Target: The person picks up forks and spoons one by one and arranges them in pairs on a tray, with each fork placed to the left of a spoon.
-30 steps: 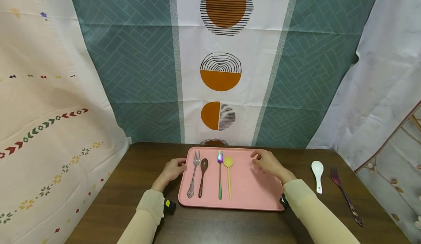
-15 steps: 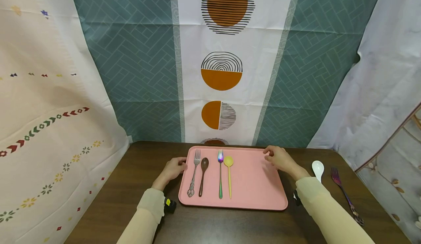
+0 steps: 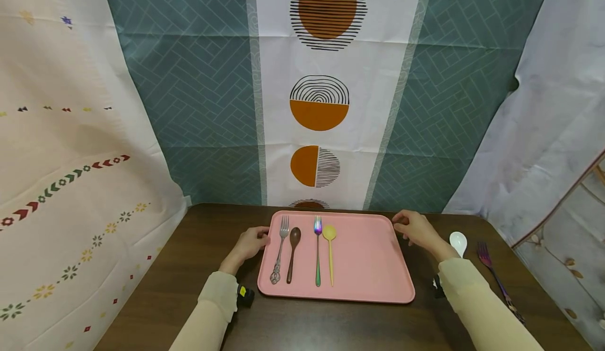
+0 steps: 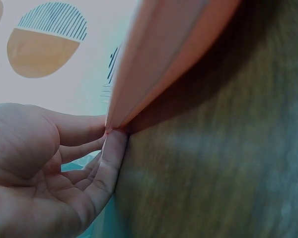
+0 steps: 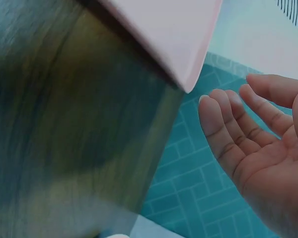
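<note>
A pink rectangular tray [image 3: 368, 256] lies on the dark wooden table. On its left part lie a silver fork [image 3: 282, 243], a dark brown spoon [image 3: 294, 240], a fork with a rainbow head and green handle [image 3: 318, 240] and a yellow spoon [image 3: 330, 240]. My left hand [image 3: 250, 242] pinches the tray's left rim; in the left wrist view the thumb and a finger meet at the rim [image 4: 139, 79]. Just outside the far right corner of the tray, my right hand [image 3: 418, 229] hovers with loosely bent fingers. The right wrist view shows that hand [image 5: 253, 134] apart from the tray and holding nothing.
To the right on the table [image 3: 373, 324] lie a white spoon [image 3: 458, 241], its handle hidden by the right arm, and a purple fork [image 3: 493, 272], partly behind the sleeve. A patterned cloth [image 3: 208, 172] hangs behind the table's far edge.
My right hand has moved right, from above the tray to just outside its right rim. The left hand stays at the left rim, and the cutlery keeps its places on the tray.
</note>
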The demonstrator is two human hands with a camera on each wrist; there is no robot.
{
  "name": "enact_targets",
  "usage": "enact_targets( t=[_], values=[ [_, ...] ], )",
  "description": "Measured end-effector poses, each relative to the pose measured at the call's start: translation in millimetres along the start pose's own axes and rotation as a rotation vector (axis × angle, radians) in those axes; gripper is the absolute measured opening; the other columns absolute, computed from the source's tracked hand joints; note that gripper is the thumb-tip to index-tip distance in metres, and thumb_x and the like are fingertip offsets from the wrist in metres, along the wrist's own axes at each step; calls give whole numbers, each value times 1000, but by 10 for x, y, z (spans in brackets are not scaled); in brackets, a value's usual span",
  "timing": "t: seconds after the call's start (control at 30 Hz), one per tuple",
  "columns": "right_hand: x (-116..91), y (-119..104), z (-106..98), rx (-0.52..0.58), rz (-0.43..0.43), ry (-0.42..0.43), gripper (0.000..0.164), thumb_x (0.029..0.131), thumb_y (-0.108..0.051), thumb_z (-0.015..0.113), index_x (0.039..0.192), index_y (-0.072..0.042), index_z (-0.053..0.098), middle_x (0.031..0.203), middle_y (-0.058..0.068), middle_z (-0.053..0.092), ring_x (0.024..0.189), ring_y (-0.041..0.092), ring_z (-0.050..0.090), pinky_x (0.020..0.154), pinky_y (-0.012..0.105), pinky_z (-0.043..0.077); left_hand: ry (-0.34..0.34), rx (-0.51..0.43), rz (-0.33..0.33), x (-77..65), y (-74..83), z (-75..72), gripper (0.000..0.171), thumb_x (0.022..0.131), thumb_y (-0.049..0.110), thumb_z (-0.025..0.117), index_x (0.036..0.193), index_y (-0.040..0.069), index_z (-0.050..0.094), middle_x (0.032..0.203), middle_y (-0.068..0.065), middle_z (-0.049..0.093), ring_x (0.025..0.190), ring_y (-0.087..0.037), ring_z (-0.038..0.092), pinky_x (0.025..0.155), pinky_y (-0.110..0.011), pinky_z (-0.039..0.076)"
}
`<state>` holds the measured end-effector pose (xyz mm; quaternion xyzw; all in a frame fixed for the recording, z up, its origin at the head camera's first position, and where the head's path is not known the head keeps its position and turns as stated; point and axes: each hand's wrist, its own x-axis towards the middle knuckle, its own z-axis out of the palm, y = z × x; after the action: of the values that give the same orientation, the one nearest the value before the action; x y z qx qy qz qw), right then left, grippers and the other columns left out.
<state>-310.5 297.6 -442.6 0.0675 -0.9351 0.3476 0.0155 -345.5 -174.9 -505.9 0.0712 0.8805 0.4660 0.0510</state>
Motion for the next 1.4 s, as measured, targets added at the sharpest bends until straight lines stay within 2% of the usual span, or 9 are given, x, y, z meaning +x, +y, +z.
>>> enact_targets(
  t=[0.23, 0.73, 1.03, 1.13, 1.23, 1.4],
  values=[
    [-104, 77, -138, -4, 8, -4, 28, 100, -6, 63, 122, 11, 62, 90, 22, 66, 60, 26, 58, 54, 46, 58, 6, -5, -7, -18, 3, 1, 43, 100, 4, 60, 141, -7, 58, 100, -10, 64, 90, -21, 66, 86, -41, 61],
    [-297, 370, -478, -30, 33, 19, 30, 100, -7, 62, 122, 13, 61, 92, 22, 68, 68, 28, 63, 55, 42, 57, 3, 0, 11, -33, -3, -6, 42, 99, 3, 60, 139, -9, 59, 98, -9, 64, 89, -20, 63, 86, -41, 61],
    [-424, 611, -644, -48, 40, 27, 31, 100, -8, 61, 122, 15, 60, 79, 8, 64, 66, 25, 61, 54, 37, 57, 6, 9, 15, -19, -30, -4, 41, 98, 3, 61, 138, -8, 60, 100, -10, 65, 91, -21, 64, 87, -42, 60],
    [-488, 643, -706, -69, 47, 42, 30, 101, -8, 61, 121, 15, 61, 82, 10, 66, 68, 24, 60, 53, 35, 56, 11, 21, 15, -21, -33, -1, 41, 98, 3, 61, 137, -8, 61, 100, -9, 66, 90, -21, 63, 86, -41, 60],
    [-555, 683, -756, -81, 59, 54, 30, 101, -7, 61, 120, 15, 61, 89, 18, 69, 71, 23, 61, 53, 35, 55, 13, 24, 13, -27, -34, -2, 41, 98, 3, 61, 137, -8, 61, 100, -9, 66, 89, -21, 63, 86, -41, 60],
    [-627, 813, -793, -73, 85, 91, 27, 99, -5, 63, 117, 15, 62, 85, 16, 67, 67, 22, 61, 52, 33, 54, 8, 18, 5, -41, -24, -4, 41, 99, 3, 61, 138, -8, 61, 101, -10, 66, 91, -22, 63, 89, -43, 59]
  ],
)
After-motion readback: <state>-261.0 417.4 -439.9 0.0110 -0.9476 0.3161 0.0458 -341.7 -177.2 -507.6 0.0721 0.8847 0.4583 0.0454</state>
